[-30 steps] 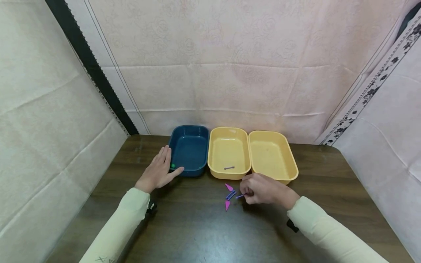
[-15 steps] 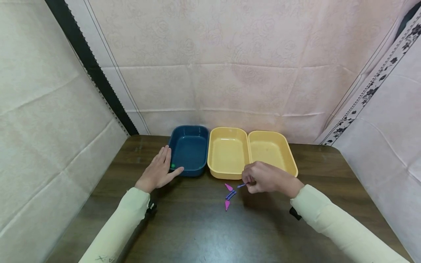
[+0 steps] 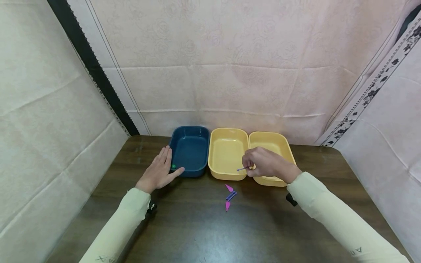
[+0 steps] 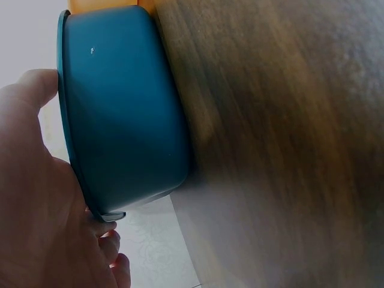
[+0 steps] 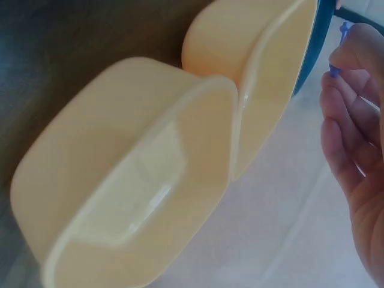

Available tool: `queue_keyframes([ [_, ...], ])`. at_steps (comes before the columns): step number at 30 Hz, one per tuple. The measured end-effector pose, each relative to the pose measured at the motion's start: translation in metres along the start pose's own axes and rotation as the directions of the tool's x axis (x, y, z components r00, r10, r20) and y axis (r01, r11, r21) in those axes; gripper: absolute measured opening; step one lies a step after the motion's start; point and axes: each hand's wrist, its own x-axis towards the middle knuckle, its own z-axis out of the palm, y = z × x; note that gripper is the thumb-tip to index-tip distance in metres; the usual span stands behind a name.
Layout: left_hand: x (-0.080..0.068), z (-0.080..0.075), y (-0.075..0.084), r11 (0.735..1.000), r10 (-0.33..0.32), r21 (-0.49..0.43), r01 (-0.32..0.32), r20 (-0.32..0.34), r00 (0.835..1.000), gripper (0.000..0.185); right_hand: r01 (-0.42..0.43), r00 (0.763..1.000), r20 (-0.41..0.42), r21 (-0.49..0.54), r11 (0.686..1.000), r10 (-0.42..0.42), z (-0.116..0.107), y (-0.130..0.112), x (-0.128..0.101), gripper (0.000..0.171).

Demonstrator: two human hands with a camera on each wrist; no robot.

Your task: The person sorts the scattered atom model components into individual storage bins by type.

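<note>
My right hand [image 3: 264, 163] pinches a small blue-purple rod with knobbed ends [image 3: 242, 169] between thumb and fingertips. It hovers over the front of the right yellow tray [image 3: 277, 138], and the rod points left over the middle yellow tray [image 3: 228, 175]. The right wrist view shows the same rod [image 5: 342, 33] by the thumb. My left hand [image 3: 159, 170] lies with straight fingers on the left rim of the blue tray [image 3: 190, 173], its thumb at the front rim. A green bead-like piece [image 3: 173, 166] sits in that tray's front left corner.
On the wooden table [image 3: 197, 219], before the middle tray, lie two pink pointed pieces, a back one [image 3: 229, 188] and a front one [image 3: 227, 206], with purple bars [image 3: 231, 196] between them. Cloth walls [image 3: 210, 87] enclose the back and sides.
My right hand has lifted the rod from beside the purple bars and moved it away from me, up to the yellow trays. The left hand stays in place.
</note>
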Motion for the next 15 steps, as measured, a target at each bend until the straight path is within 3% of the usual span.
queue_keyframes([
  [9, 0.000, 0.001, -0.002, 1.000, 0.002, -0.001, -0.002, 0.002, 1.000, 0.109, -0.051, 0.998, -0.030, -0.013, 0.999, 0.051, 0.003, 0.012, 0.020, 0.017],
  [15, 0.001, 0.002, -0.002, 1.000, 0.003, 0.003, -0.003, 0.000, 1.000, 0.109, -0.020, 0.997, -0.078, -0.028, 0.999, 0.017, 0.011, 0.018, 0.031, 0.014],
])
